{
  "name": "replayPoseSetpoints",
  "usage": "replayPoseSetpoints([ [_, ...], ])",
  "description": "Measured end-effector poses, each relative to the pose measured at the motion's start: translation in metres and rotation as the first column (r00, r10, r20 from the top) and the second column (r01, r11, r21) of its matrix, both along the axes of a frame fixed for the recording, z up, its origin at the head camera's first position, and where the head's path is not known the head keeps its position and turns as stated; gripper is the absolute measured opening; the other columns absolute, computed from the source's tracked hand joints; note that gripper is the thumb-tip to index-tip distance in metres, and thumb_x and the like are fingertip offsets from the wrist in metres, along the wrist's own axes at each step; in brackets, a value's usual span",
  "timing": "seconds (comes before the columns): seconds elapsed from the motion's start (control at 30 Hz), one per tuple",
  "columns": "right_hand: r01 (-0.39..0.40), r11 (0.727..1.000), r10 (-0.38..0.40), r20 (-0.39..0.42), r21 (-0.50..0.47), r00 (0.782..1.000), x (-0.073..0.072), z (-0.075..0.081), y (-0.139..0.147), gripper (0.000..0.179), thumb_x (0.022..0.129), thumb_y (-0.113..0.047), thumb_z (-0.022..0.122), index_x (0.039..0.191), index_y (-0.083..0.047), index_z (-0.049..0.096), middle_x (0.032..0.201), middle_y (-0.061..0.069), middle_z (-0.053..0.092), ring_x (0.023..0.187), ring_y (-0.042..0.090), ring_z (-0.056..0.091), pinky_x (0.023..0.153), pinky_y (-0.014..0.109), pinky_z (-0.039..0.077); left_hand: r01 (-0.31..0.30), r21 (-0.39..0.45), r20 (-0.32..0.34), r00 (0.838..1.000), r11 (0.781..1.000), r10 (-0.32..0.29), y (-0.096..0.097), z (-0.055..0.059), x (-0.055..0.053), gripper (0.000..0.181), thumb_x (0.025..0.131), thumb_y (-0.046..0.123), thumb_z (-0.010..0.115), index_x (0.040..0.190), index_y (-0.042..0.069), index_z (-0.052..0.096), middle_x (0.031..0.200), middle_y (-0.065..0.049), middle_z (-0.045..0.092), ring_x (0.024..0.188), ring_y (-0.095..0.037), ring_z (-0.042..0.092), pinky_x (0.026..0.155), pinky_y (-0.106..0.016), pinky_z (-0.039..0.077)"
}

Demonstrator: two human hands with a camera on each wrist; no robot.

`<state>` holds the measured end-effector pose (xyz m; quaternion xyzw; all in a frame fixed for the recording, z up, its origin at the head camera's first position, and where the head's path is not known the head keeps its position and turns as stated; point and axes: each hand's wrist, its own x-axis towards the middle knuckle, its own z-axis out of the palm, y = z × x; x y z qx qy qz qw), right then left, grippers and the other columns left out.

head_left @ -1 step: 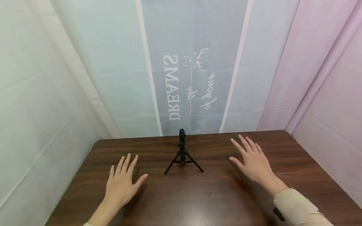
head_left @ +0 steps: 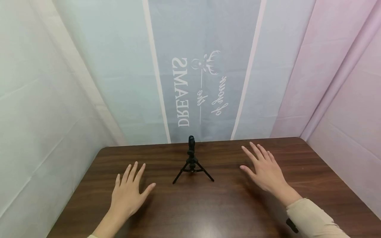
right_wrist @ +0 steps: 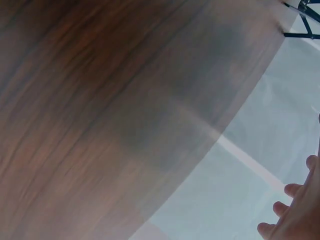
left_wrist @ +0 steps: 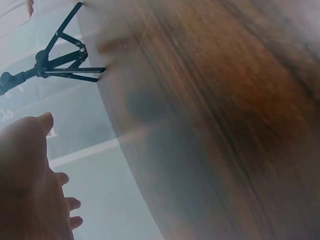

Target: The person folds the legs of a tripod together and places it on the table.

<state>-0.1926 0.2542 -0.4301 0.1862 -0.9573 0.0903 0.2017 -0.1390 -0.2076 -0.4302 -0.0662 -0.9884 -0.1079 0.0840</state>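
A small black tripod [head_left: 191,162] stands upright on the brown wooden table [head_left: 190,205], its legs spread. To its left, my left hand [head_left: 128,195] is held over the table with straight, spread fingers and nothing in it. My right hand [head_left: 266,172] is on the other side, also empty, fingers extended and thumb apart. Neither hand touches the tripod. In the left wrist view, the tripod [left_wrist: 65,60] appears beyond the left hand [left_wrist: 30,180]. Only the tripod's legs [right_wrist: 305,22] show at the corner of the right wrist view, above the fingers of the right hand [right_wrist: 300,210].
Behind the table hangs a blue-grey cloth [head_left: 205,33] with white lettering and a deer head. Pale cloth walls [head_left: 35,115] enclose both sides. A small black object [head_left: 292,225] sits under the right sleeve [head_left: 312,216].
My right hand has shifted very slightly to the left. The left hand and the tripod look unchanged.
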Motion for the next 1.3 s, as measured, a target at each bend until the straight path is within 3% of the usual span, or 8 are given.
replayPoseSetpoints([
  [0.27,-0.004,1.000,0.004,0.014,-0.006,1.000,0.007,-0.003,-0.004,0.073,0.097,-0.051,0.058,0.158,-0.024,0.029,0.162,0.012,0.022,0.147,0.038,0.019,0.117,0.058,0.012,0.044,0.013,0.002,0.999,0.999,-0.044,0.005,-0.002,-0.001,0.081,0.095,0.062,0.052,0.158,0.017,0.029,0.162,-0.016,0.020,0.148,-0.039,0.015,0.113,-0.067,0.007],
  [0.67,0.014,1.000,-0.014,0.035,0.017,0.999,0.011,-0.005,-0.001,0.072,0.096,-0.053,0.057,0.157,-0.024,0.030,0.163,0.011,0.019,0.148,0.037,0.015,0.116,0.061,0.009,0.117,0.013,-0.020,0.993,0.993,-0.116,0.006,0.003,-0.007,0.081,0.094,0.065,0.051,0.159,0.023,0.025,0.163,-0.011,0.019,0.149,-0.036,0.012,0.114,-0.066,0.008],
  [0.97,-0.021,0.996,0.033,0.141,-0.081,0.989,0.014,-0.006,-0.013,0.070,0.100,-0.050,0.054,0.159,-0.027,0.025,0.163,0.013,0.018,0.147,0.041,0.014,0.110,0.069,0.014,0.195,0.018,-0.039,0.980,0.981,-0.194,0.009,0.008,-0.013,0.081,0.095,0.065,0.048,0.159,0.022,0.024,0.164,-0.008,0.018,0.150,-0.033,0.010,0.116,-0.063,0.007],
  [1.1,-0.028,0.998,0.035,0.128,-0.058,0.991,0.012,-0.004,-0.016,0.071,0.098,-0.052,0.055,0.158,-0.024,0.028,0.163,0.012,0.019,0.148,0.040,0.014,0.112,0.068,0.014,0.227,0.037,-0.039,0.973,0.973,-0.226,0.010,0.008,-0.016,0.081,0.096,0.065,0.046,0.159,0.021,0.024,0.163,-0.010,0.019,0.150,-0.035,0.012,0.115,-0.064,0.008],
  [1.3,-0.062,0.996,0.068,0.106,-0.061,0.992,0.008,0.001,-0.021,0.072,0.097,-0.053,0.056,0.157,-0.022,0.031,0.163,0.011,0.020,0.148,0.039,0.014,0.112,0.068,0.013,0.223,0.040,-0.025,0.975,0.974,-0.223,0.010,0.009,-0.019,0.083,0.094,0.067,0.049,0.160,0.028,0.016,0.165,-0.005,0.015,0.151,-0.030,0.007,0.116,-0.062,0.006],
])
